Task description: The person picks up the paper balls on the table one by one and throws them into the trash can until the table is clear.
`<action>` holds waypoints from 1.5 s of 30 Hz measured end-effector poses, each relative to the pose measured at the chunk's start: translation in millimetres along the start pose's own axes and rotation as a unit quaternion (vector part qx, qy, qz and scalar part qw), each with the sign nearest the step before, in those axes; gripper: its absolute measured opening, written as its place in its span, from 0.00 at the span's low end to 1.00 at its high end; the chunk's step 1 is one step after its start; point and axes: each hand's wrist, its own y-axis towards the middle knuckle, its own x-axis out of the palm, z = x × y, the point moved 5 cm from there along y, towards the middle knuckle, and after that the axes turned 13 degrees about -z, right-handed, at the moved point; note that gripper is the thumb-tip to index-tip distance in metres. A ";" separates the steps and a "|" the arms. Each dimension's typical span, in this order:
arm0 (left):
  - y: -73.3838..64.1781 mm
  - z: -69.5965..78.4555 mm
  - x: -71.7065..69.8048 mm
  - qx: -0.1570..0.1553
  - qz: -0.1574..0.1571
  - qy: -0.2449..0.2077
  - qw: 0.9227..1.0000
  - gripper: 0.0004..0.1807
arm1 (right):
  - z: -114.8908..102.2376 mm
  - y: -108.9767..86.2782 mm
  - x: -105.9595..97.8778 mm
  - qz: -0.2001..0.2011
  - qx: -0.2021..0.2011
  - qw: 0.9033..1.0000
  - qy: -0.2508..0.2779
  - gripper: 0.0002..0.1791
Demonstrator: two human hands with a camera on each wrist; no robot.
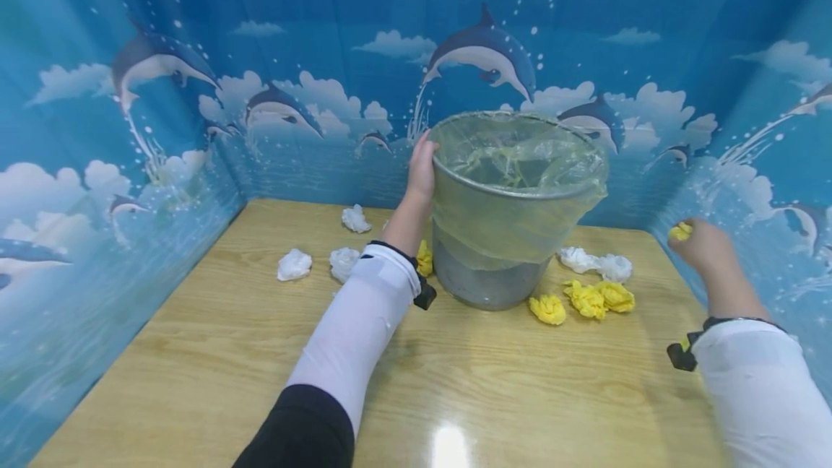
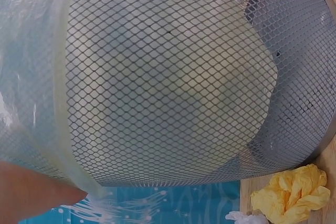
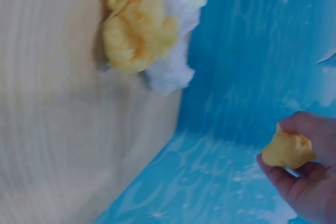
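Observation:
A grey wire-mesh wastebasket (image 1: 484, 287) stands on the table, lined with a translucent yellow bag (image 1: 507, 230) folded over its rim. My left hand (image 1: 422, 168) grips the rim at its left side; in the left wrist view only part of that hand (image 2: 39, 192) shows, against the bag's edge. Off to the right, above the table's right edge, my right hand (image 1: 708, 248) pinches a crumpled yellow paper ball (image 3: 287, 149) between thumb and fingers. More yellow paper balls (image 1: 548, 309) lie right of the basket, with white paper balls (image 1: 614, 268) behind them.
Several white paper balls (image 1: 295, 264) are scattered left of the basket. Another yellow ball (image 2: 291, 195) sits close to its left side. The wooden table (image 1: 214, 367) is bordered at the back and sides by a blue dolphin-print curtain (image 1: 364, 13).

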 end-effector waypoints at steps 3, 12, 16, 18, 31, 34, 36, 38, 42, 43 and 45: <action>0.3 -0.4 0.1 0.002 0.000 -0.005 1.000 0.33 | -13.6 -1.4 -7.9 0.021 -0.016 0.999 0.019 0.34; 0.0 -0.2 0.7 -0.005 0.003 -0.016 1.000 0.32 | -69.3 -10.1 -37.9 0.086 -0.082 0.992 0.047 0.31; -0.2 0.3 0.8 -0.008 0.005 -0.018 1.000 0.32 | -94.5 -15.2 -52.9 0.111 -0.104 0.987 0.054 0.31; 0.2 0.4 0.7 -0.009 0.006 -0.019 1.000 0.32 | -105.8 -17.1 -60.5 0.120 -0.109 0.985 0.057 0.31; -0.1 -0.4 -0.1 -0.013 0.004 -0.017 1.000 0.32 | -171.0 -25.9 -88.6 0.139 -0.148 0.977 0.057 0.31; -0.7 -1.3 0.1 -0.012 0.004 -0.018 1.000 0.32 | -185.7 -28.0 -89.2 0.135 -0.165 0.976 0.051 0.31; -1.1 -1.5 0.3 -0.012 0.004 -0.018 1.000 0.32 | -194.5 -28.8 -89.0 0.130 -0.175 0.975 0.051 0.32; -1.0 -1.6 0.8 -0.010 0.003 -0.019 1.000 0.32 | -202.4 -29.2 -88.8 0.124 -0.183 0.974 0.052 0.33; 0.2 -1.0 1.4 -0.004 0.003 -0.023 1.000 0.33 | -217.2 -29.4 -87.9 0.113 -0.198 0.972 0.053 0.33; 0.5 -0.8 1.6 -0.004 0.003 -0.024 1.000 0.33 | -220.7 -29.6 -87.4 0.109 -0.200 0.972 0.053 0.33; 1.3 -0.4 1.8 -0.004 0.003 -0.023 1.000 0.33 | -227.1 -30.1 -86.0 0.101 -0.203 0.973 0.050 0.33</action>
